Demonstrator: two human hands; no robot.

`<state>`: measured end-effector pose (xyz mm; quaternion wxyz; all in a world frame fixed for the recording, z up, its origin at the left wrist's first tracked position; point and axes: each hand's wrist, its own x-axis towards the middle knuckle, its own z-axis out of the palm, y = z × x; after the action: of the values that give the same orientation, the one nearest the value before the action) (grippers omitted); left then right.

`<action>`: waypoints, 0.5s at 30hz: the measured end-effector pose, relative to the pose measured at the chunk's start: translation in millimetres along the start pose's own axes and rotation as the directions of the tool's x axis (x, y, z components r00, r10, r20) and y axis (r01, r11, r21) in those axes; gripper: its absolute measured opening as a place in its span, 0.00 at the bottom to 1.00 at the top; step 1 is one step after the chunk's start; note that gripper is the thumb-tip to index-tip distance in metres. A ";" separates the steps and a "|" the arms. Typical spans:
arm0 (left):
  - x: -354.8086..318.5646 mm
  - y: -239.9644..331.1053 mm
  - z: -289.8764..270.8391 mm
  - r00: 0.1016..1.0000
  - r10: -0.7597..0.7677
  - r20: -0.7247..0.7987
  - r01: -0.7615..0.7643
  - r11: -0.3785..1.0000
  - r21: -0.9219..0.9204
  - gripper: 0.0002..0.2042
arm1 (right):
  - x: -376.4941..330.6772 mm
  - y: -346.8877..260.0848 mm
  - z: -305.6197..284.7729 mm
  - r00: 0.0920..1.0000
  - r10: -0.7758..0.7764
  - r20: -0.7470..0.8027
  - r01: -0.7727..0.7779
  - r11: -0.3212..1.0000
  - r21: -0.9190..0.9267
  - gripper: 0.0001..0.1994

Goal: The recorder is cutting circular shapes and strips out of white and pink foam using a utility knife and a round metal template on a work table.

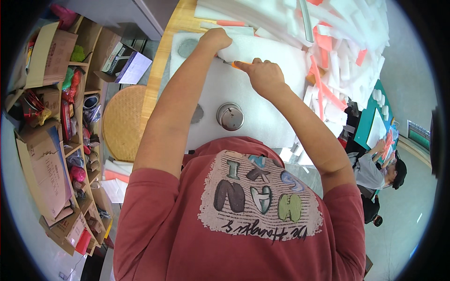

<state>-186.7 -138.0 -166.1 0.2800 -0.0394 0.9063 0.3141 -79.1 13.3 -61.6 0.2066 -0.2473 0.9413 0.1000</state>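
A white foam sheet (253, 98) lies flat on the table in front of me. My right hand (265, 77) grips an orange-handled utility knife (241, 65), its thin blade pointing left toward my other hand. Close to the blade tip, my left hand (216, 40) is curled down against the foam. Its fingers are mostly hidden, so what they hold cannot be made out. Nearer to me, a round metal tin (230, 116) sits on the sheet. Two grey round cut-outs, one upper (187, 48) and one lower (197, 113), show along the sheet's left side.
White and pink foam offcuts (347, 42) are heaped at the far right, with a long metal strip (307, 21) among them. The wooden table edge (154, 70) runs on the left. Beyond stand a shelf of boxes (79, 112) and a woven round tray (123, 122). Other people (375, 171) are at right.
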 end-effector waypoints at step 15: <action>-3.9 -11.3 4.7 0.991 0.135 -0.004 -0.134 0.985 -0.108 0.22 | 1.5 5.7 26.1 0.993 -0.039 -0.109 0.039 0.999 -0.003 0.23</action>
<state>-178.3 -144.6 -173.2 0.2571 0.0073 0.8881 0.3809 -74.3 25.2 -85.2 0.1570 -0.2706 0.9462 0.0826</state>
